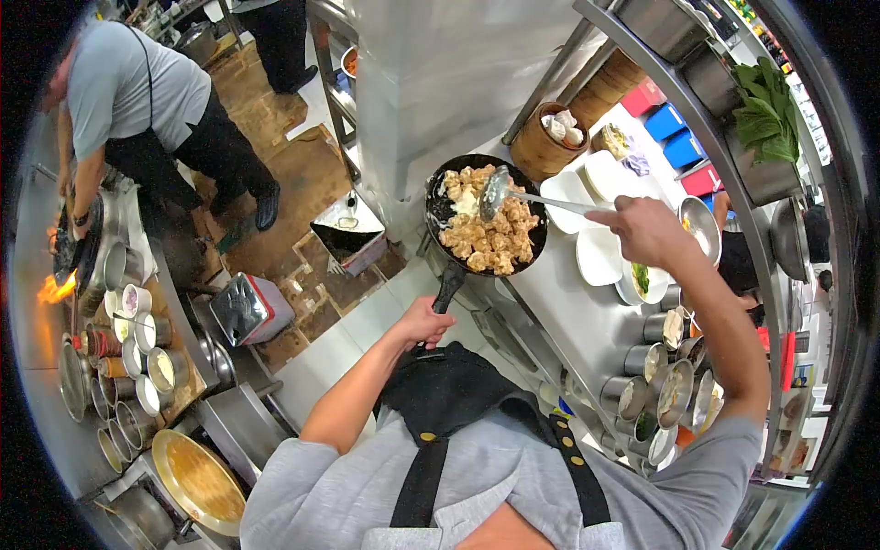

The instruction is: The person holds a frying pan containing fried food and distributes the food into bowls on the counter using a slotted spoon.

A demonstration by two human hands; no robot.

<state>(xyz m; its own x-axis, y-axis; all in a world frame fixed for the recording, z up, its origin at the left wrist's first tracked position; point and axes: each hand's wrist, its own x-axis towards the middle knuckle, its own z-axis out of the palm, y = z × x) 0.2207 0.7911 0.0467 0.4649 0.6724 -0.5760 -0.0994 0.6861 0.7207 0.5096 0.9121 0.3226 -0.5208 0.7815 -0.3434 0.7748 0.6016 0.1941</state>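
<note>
Pan [528, 190] by cntr [561, 280], tiled flr [341, 341]

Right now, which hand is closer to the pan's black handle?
Left: the left hand is wrapped around the black handle; the right hand is farther away, holding a ladle.

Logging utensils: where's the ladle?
Head view, upper centre: the ladle is in the right hand, bowl-end over the browned chunks in the black frying pan.
</note>
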